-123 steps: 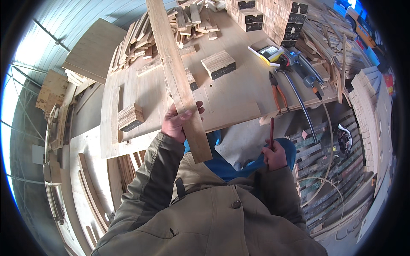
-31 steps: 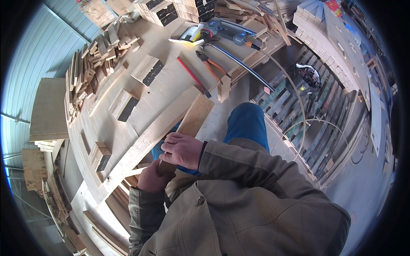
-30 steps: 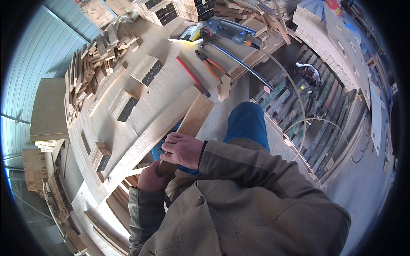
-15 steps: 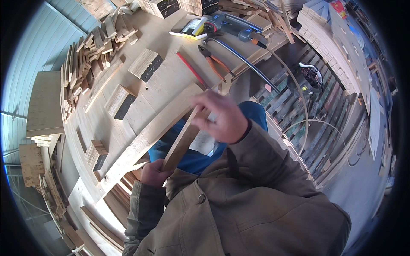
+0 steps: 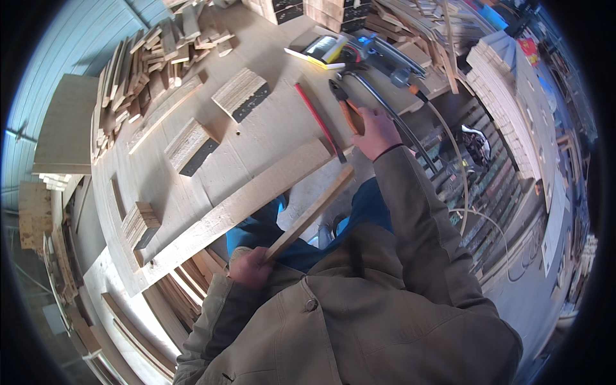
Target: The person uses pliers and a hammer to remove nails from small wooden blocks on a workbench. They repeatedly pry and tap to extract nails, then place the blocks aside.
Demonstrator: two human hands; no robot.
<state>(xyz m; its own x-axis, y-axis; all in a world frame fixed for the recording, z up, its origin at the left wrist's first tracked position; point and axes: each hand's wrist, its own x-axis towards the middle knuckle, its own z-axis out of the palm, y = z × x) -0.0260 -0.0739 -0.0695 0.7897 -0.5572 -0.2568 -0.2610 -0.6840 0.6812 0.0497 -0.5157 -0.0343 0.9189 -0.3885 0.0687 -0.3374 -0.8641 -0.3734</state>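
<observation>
My left hand [image 5: 250,267] is closed around the lower end of a narrow wooden strip [image 5: 312,210], which slants up and away over my lap. On the bench, my right hand [image 5: 377,133] has its fingers closed on the orange handles of a pair of pliers [image 5: 340,91], whose dark jaws point away from me. Left of the pliers lies a red rod [image 5: 317,119] with a dark end. To their right runs a long dark metal bar [image 5: 385,106]. My right fingertips are partly hidden.
Several wooden blocks [image 5: 194,146] with black sides stand on the bench [image 5: 256,151]. Scrap strips [image 5: 157,54] are piled at the far left. A power tool [image 5: 378,54] with a hose [image 5: 452,131] lies at the back right. Stacked boards [image 5: 504,102] and a slatted pallet [image 5: 475,224] are on the right.
My right hand has left the wooden strip and moved away and right to the pliers, closing on their handles. My left hand keeps the strip. The view has shifted slightly.
</observation>
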